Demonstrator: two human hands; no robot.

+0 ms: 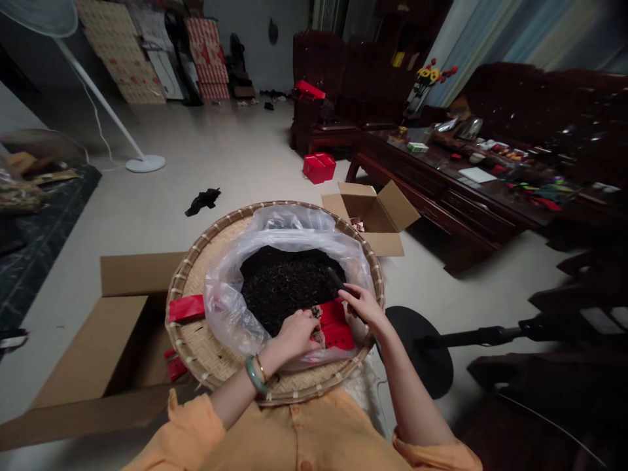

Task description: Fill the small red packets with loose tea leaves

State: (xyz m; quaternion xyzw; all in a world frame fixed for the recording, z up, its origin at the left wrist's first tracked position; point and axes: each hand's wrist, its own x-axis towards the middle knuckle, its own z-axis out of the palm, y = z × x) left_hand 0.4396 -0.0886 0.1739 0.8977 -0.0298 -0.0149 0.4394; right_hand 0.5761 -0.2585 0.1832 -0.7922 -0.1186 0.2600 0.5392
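Left hand (293, 335): curled nearly shut, fingertips pinching at the left end of a red packet (334, 326); the exact hold is too small to tell. Jade bangle (254, 374) and gold bangle (261, 368) on its wrist. Right hand (360, 306): fingers part open, apparently holding a black tool (338, 280) that slants up-left toward the leaves. Packet: lying on the near fold of a plastic bag (226, 307), long axis crosswise, between the hands, its right end nearer the right hand. Dark tea (287, 288) fills the bag, beyond the hands, in a round bamboo tray (193, 347). Cardboard box (110, 340) beside the tray's left rim; second box (373, 216) past its far rim.
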